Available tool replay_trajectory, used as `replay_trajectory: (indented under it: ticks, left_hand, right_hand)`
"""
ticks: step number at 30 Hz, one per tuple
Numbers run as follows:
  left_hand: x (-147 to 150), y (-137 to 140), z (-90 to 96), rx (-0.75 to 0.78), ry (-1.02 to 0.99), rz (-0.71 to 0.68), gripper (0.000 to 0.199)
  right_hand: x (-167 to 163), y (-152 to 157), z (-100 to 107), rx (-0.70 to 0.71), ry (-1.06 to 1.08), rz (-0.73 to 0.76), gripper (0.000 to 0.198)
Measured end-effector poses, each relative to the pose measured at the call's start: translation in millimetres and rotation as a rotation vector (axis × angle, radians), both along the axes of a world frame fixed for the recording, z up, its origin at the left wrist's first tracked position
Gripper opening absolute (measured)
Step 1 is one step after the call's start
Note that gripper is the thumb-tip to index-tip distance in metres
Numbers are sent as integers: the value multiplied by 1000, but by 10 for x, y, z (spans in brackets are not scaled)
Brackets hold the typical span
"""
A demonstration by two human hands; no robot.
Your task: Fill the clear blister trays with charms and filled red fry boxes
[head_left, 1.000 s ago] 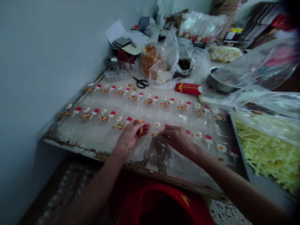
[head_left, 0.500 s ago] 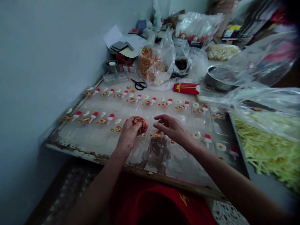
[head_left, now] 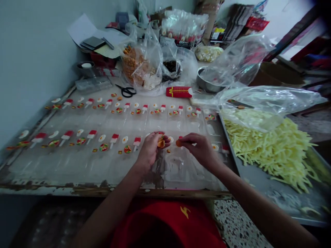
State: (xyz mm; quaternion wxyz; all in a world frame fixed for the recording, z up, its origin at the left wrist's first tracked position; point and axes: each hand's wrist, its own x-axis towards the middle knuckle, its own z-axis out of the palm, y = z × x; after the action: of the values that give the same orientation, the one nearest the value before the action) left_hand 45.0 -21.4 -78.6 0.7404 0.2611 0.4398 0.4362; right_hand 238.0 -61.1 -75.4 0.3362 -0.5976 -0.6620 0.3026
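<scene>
My left hand (head_left: 151,150) is cupped around several small orange and red toy-food pieces (head_left: 161,142), over the front row of clear trays. To its right, my right hand (head_left: 201,150) pinches a small round orange-brown piece (head_left: 178,143) between thumb and fingertips. Beneath both hands lie clear plastic blister trays (head_left: 178,167) in two rows. Many compartments hold a tiny fried egg (head_left: 125,139), a mini pizza (head_left: 127,149), a tiny burger (head_left: 120,152) and a red-and-white piece (head_left: 137,142) shaped like an ice pop. My left fingers partly hide what lies in that palm.
Black scissors (head_left: 126,91) and a red printed sleeve (head_left: 179,92) lie behind the trays. Further back stand plastic bags (head_left: 139,65) of small pieces and a metal bowl (head_left: 207,81). On the right, a metal tray (head_left: 261,187) carries a heap of pale yellow strips (head_left: 271,151).
The view has turned to the right. My right hand, earlier apart from the left with nothing visible in its fingers, now pinches a small orange-brown piece. My left hand still holds its pieces.
</scene>
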Motion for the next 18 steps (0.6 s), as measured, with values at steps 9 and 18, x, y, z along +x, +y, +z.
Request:
replay_trajectory:
  ticks: [9,18]
  left_hand:
    - [-164,26,14,72,161,-95,29]
    - [499,32,97,247,250,-377,34]
  right_hand:
    - [-64,-222,-194,270,-667,510,37]
    - [317,14,126,-87,346,-63,28]
